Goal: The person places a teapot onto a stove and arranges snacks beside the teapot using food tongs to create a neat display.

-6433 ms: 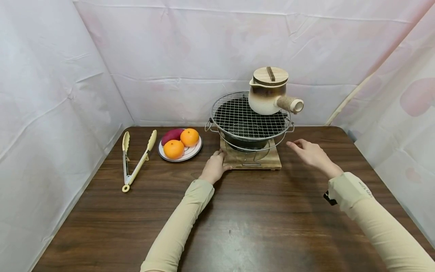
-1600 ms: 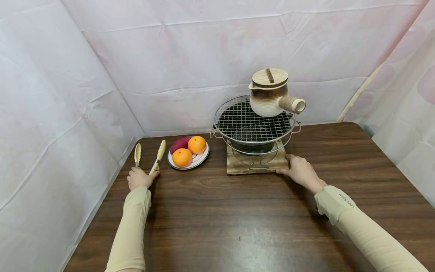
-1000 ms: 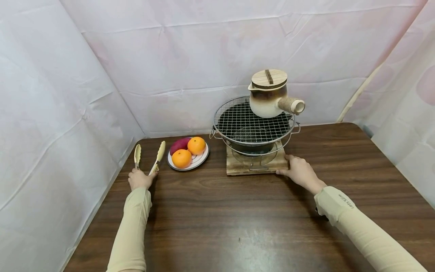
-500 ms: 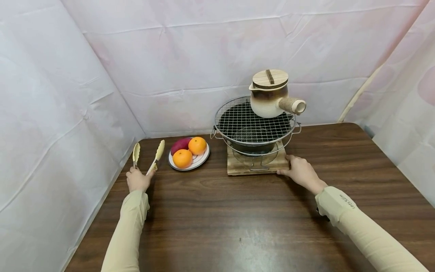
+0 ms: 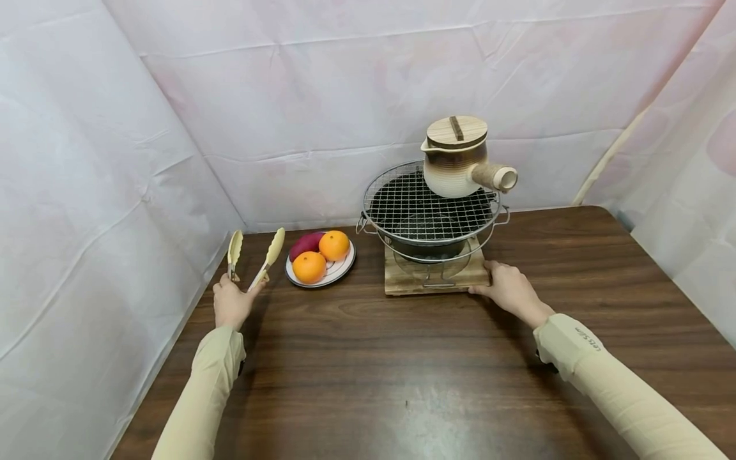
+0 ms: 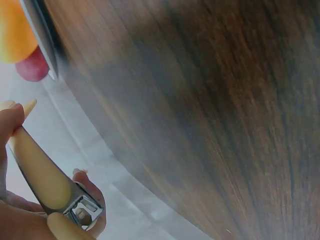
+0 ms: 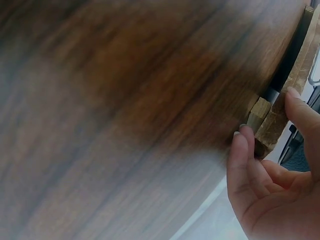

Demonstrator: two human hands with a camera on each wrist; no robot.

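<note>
My left hand grips a pair of tongs with cream tips, whose arms are spread apart and point away from me. Seen from the left wrist, the tongs run between thumb and fingers, raised above the tabletop. My right hand holds the front right corner of a square wooden board. The right wrist view has the thumb on one side of the board and fingertips at its small foot. On that board stands a round charcoal grill with a wire grate.
A ceramic side-handled pot with a wooden lid sits at the back right of the grate. Between tongs and grill is a plate with two oranges and a purple sweet potato. White curtains border the table.
The left hand went from the board's left side to the tongs, took hold of them, and has just lifted them slightly. The right hand came onto the board's corner and has stayed there.
</note>
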